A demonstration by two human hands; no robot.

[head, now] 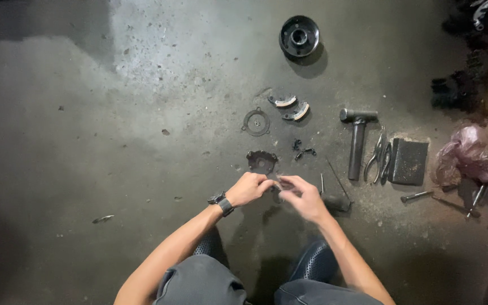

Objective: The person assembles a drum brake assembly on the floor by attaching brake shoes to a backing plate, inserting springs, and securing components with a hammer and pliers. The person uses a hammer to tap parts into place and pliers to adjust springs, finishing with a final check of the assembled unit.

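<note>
A wide stretch of stained grey concrete floor [86, 141] is seen lying open to the left of the work, marked only by small bits of debris. To the right the room is hemmed in: a dark metal hammer [357, 138] lies with its head away from the person, a pair of steel pliers [379, 155] is placed just beside it, and a dark rectangular block [409, 161] sits next to the pliers. Further right, a crumpled pink plastic bag [467, 155] and several loose steel bolts and rods [481, 206] are crowded near the frame's edge. At the top a round black metal drum [299, 36] stands well apart from everything else.

Ahead of the hands, two curved brake shoes with pale linings [289, 105] are laid side by side, a thin round metal ring plate [256, 122] is seen near them, small black clips [303, 149] lie to the right, and a dark round toothed plate [261, 161] rests just beyond the fingers.

The left hand [248, 188], a black wristwatch on its wrist, and the right hand [306, 197] are brought together above the floor, fingertips pinched narrowly on a small dark metal part [278, 184] held between them. The part's shape cannot be made out. It is held just short of the toothed plate, above the person's dark perforated shoes [314, 262].
</note>
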